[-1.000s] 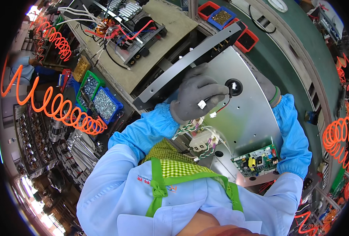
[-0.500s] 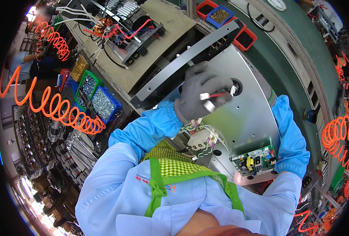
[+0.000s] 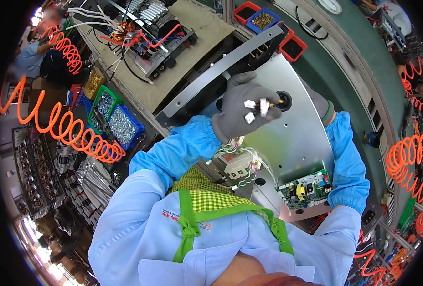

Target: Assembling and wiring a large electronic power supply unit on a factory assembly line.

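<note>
The left hand (image 3: 244,108), in a gray glove, is curled shut around a small bundle of wires (image 3: 264,104) with white plugs at their ends. It holds them just beside a round black hole (image 3: 284,100) in a tilted metal panel (image 3: 297,138), and the red and yellow wire tips touch the rim of that hole. The right hand (image 3: 320,104) sits at the panel's far edge, mostly hidden behind it, so I cannot tell how its fingers are set. Both forearms wear bright blue sleeve covers.

Below the left hand, a white connector block (image 3: 237,165) with twisted wires sits under the panel's near edge. A green circuit board (image 3: 303,188) lies at the panel's lower right corner. To the left, 2 bins, 1 green (image 3: 103,102) and 1 blue (image 3: 122,126), hold screws. Orange coiled hoses (image 3: 59,128) hang on both sides of the bench.
</note>
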The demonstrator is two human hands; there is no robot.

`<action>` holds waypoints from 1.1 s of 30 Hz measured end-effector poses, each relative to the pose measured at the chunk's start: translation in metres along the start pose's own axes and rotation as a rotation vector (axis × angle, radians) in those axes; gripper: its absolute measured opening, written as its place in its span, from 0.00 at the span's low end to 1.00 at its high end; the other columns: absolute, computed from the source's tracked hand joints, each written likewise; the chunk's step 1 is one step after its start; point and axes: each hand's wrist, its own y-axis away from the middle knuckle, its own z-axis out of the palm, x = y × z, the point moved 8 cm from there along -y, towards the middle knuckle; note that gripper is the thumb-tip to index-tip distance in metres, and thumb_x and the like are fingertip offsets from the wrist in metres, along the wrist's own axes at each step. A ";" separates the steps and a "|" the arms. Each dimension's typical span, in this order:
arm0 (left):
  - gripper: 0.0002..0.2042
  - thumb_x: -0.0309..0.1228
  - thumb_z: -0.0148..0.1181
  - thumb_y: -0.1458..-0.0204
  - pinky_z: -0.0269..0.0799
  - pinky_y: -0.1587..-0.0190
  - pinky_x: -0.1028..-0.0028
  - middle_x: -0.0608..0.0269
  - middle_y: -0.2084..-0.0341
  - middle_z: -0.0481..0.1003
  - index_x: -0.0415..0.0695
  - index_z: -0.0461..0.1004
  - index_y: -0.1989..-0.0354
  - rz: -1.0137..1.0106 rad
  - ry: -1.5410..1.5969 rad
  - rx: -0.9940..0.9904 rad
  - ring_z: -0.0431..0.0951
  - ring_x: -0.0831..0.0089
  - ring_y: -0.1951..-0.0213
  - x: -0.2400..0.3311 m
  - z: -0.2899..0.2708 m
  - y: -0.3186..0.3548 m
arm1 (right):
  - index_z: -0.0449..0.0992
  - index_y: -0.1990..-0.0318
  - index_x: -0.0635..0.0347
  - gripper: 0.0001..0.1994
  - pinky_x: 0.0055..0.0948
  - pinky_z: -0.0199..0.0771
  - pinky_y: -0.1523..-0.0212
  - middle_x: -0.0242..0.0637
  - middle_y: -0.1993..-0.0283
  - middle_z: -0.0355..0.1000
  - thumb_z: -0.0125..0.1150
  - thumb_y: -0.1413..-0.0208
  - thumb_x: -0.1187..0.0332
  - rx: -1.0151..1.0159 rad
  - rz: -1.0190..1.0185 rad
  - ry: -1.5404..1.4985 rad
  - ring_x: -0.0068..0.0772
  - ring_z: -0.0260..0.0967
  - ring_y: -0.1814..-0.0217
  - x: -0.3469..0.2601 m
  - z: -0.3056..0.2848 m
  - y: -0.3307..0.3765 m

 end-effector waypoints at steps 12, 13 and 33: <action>0.07 0.33 0.59 0.47 0.62 0.50 0.73 0.66 0.72 0.78 0.44 0.78 0.67 -0.191 0.138 0.101 0.76 0.79 0.64 -0.056 0.021 0.020 | 0.63 0.43 0.62 0.25 0.40 0.67 0.50 0.52 0.49 0.69 0.49 0.42 0.55 0.200 0.781 1.143 0.52 0.68 0.49 -0.091 0.031 0.063; 0.08 0.33 0.59 0.46 0.65 0.55 0.75 0.66 0.73 0.78 0.41 0.77 0.66 -0.294 0.276 0.034 0.75 0.80 0.65 -0.060 0.025 0.012 | 0.61 0.41 0.61 0.25 0.42 0.67 0.49 0.54 0.48 0.68 0.48 0.42 0.55 0.255 0.865 1.194 0.55 0.67 0.49 -0.067 0.030 0.082; 0.29 0.38 0.60 0.55 0.70 0.57 0.64 0.51 0.56 0.72 0.39 0.63 0.44 -0.217 -0.211 -0.654 0.74 0.58 0.56 0.096 -0.073 0.101 | 0.62 0.39 0.58 0.27 0.37 0.50 0.33 0.47 0.34 0.55 0.40 0.39 0.49 0.390 1.258 0.905 0.47 0.52 0.32 -0.021 0.018 0.116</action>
